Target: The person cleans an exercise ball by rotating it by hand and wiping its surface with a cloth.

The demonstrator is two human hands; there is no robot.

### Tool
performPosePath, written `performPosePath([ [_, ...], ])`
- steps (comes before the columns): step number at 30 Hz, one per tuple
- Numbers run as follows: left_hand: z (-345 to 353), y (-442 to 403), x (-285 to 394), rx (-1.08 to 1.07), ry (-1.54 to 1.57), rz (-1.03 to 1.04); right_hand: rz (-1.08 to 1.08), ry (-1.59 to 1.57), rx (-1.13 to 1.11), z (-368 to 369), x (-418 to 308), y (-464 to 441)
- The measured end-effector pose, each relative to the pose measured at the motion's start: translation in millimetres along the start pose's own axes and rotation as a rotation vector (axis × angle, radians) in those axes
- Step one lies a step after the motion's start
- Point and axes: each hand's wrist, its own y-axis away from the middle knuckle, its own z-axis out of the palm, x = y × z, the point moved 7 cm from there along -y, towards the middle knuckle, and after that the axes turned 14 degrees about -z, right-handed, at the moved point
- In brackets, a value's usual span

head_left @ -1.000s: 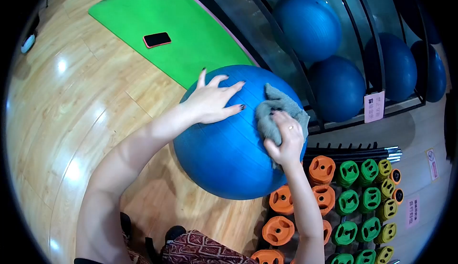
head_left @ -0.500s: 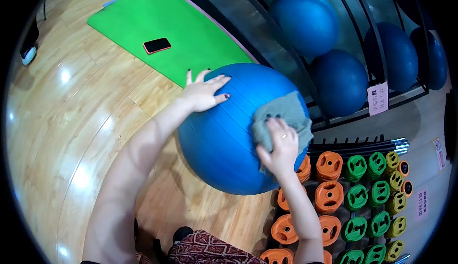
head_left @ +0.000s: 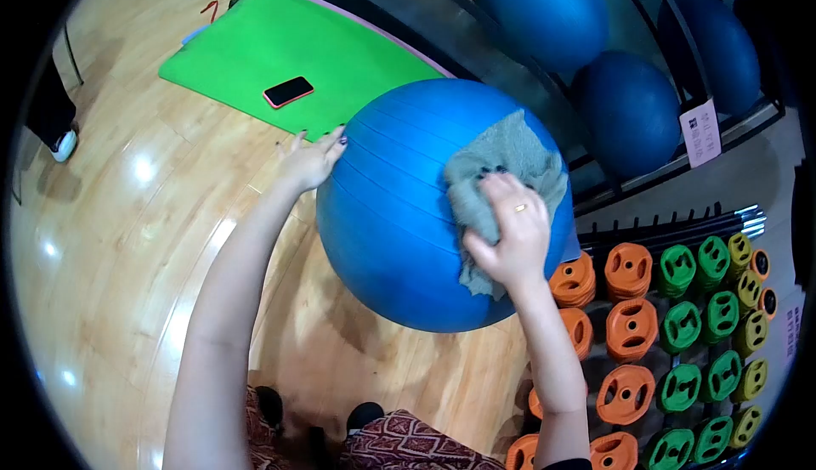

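Observation:
A large blue exercise ball (head_left: 387,223) stands on the wooden floor in front of me. My left hand (head_left: 313,164) rests against its upper left edge, fingers apart and nothing held. On the ball's right side lies a crumpled grey-green cloth (head_left: 531,160). My right hand (head_left: 517,230), with a ring on one finger, presses this cloth to the ball, fingertips bent into the fabric. Part of the cloth is hidden under that hand.
A green mat (head_left: 229,58) with a phone (head_left: 289,92) on it lies behind the ball. More blue balls (head_left: 625,113) sit on a black rack at upper right. Orange weight plates (head_left: 631,330) and green ones (head_left: 682,325) stand at right. Another person's shoe (head_left: 64,145) shows at left.
My left hand has slid from the ball's top left to its left edge. The cloth is more spread out under my right hand. The whole view has shifted a little.

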Motion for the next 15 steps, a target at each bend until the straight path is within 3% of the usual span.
performPosePath([
  [3, 5, -3, -26, 0.025, 0.044, -0.068, 0.491, 0.061, 0.189, -4, 47, 22],
  [5, -7, 4, -17, 0.056, 0.101, -0.033, 0.505, 0.2, 0.198, 4, 57, 27],
  [9, -57, 78, 79, 0.426, 0.175, 0.523, 0.472, 0.24, 0.192, 6, 47, 20],
  [11, -52, 124, 121, 0.487, 0.113, 0.73, 0.311, 0.166, 0.199, 6, 26, 7],
  [15, -37, 116, 128, 0.458, 0.042, 0.672, 0.33, 0.093, 0.185, 10, 27, 10],
])
